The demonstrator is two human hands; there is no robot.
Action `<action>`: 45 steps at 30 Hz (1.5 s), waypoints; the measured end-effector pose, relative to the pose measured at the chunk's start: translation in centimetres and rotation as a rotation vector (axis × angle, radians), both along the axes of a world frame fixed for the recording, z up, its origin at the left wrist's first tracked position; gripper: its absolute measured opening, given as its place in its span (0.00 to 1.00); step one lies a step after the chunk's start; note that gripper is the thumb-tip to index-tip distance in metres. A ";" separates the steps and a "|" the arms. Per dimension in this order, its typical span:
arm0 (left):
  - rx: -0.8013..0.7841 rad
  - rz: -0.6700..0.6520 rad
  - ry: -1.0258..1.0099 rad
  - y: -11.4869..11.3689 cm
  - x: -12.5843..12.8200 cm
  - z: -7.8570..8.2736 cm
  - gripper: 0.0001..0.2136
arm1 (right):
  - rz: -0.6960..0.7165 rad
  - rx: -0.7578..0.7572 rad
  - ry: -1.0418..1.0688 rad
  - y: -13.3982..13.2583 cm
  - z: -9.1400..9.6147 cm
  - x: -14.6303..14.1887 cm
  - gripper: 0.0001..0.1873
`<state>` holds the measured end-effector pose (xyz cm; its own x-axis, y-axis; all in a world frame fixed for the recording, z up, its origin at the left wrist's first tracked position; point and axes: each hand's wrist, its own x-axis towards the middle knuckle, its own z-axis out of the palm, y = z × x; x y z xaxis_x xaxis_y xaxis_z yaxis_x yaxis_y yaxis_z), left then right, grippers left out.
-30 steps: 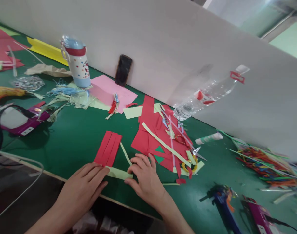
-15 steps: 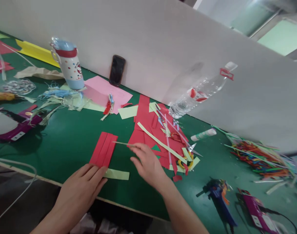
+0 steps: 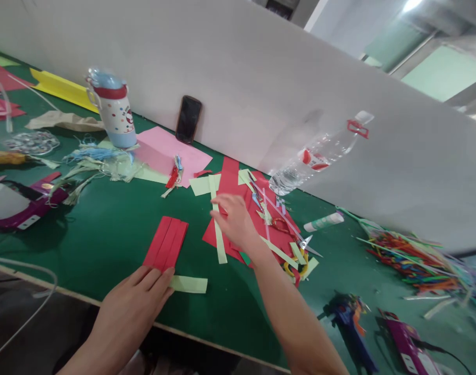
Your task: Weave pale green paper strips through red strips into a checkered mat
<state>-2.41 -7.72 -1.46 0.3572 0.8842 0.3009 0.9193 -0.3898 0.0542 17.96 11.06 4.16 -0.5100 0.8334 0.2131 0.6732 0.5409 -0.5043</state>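
Observation:
My left hand (image 3: 134, 302) rests on the near end of several red paper strips (image 3: 166, 242) laid side by side, fingers together and pressing them to the table. A short pale green paper strip (image 3: 191, 284) sticks out to the right from under its fingertips. Farther off, my right hand (image 3: 235, 219) hangs over the red paper pile, thumb and forefinger apart. A long pale green strip (image 3: 219, 239) passes at its fingertips; its lower end lies over the edge of the red paper sheets (image 3: 230, 174).
Scissors with yellow handles (image 3: 296, 263) lie among scraps, beside a glue stick (image 3: 324, 222). Behind are a water bottle (image 3: 312, 159), a phone (image 3: 188, 120) and a flask (image 3: 114, 114). A blue glue gun (image 3: 349, 323) lies at right, near a bundle of coloured strands (image 3: 413, 260).
My right hand has moved away and slightly right, onto the red paper pile. The pale green strip it held edge-on now lies lengthwise there. My left hand has hardly moved.

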 end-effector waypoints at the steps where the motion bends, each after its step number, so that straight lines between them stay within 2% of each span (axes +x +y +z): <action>1: -0.009 -0.001 0.000 -0.1 0.0 0.0 0.16 | 0.076 -0.029 -0.016 -1.6 0.3 0.2 0.11; 3: -0.032 -0.019 0.007 -0.2 -0.1 0.1 0.16 | 0.308 -0.114 -0.082 -4.8 0.7 0.6 0.15; 4: -0.044 -0.032 0.017 -0.2 -0.2 0.2 0.16 | 0.373 -0.154 -0.124 -6.2 0.7 0.8 0.19; 6: -0.062 -0.052 0.045 -0.3 -0.3 0.3 0.16 | 0.398 -0.201 -0.170 -8.2 0.3 1.1 0.22; 9: -0.081 -0.073 0.091 -0.4 -0.5 0.3 0.17 | 0.385 -0.225 -0.165 -9.5 -0.4 1.3 0.18; 13: -0.084 -0.097 0.066 -0.4 -0.9 0.1 0.20 | 0.368 -0.247 -0.108 -9.6 -0.5 1.1 0.15; 18: -0.108 0.047 -0.090 -0.5 -1.1 -0.1 0.18 | 0.366 -0.329 0.143 -9.5 0.4 0.3 0.14; 21: -0.099 0.097 -0.157 -0.5 -1.1 0.0 0.17 | 0.271 -0.320 0.198 -9.3 0.1 -0.1 0.17; 24: -0.024 0.112 -0.168 -0.5 -1.1 0.0 0.15 | 0.183 -0.231 0.172 -9.2 -1.0 -0.2 0.17; 26: 0.027 0.103 -0.179 -0.5 -1.0 0.0 0.14 | 0.241 -0.129 0.102 -9.3 -1.8 -0.1 0.14; 28: 0.057 0.103 -0.199 -0.4 -1.0 -0.1 0.14 | 0.372 -0.044 -0.004 -9.6 -2.3 0.0 0.11; 31: 0.053 0.095 -0.216 -0.4 -1.1 -0.1 0.14 | 0.513 -0.012 -0.159 -10.4 -2.6 -0.1 0.12; 36: 0.032 0.069 -0.202 -0.4 -1.4 -0.1 0.13 | 0.516 -0.012 -0.269 -10.9 -3.0 -0.1 0.15; 42: 0.037 -0.114 -0.084 -0.7 -1.6 -0.2 0.15 | 0.508 0.005 -0.180 -10.3 -4.3 0.8 0.13; 45: -0.008 -0.147 -0.006 -1.0 -1.7 -0.5 0.13 | 0.498 -0.019 -0.126 -9.9 -4.6 1.6 0.14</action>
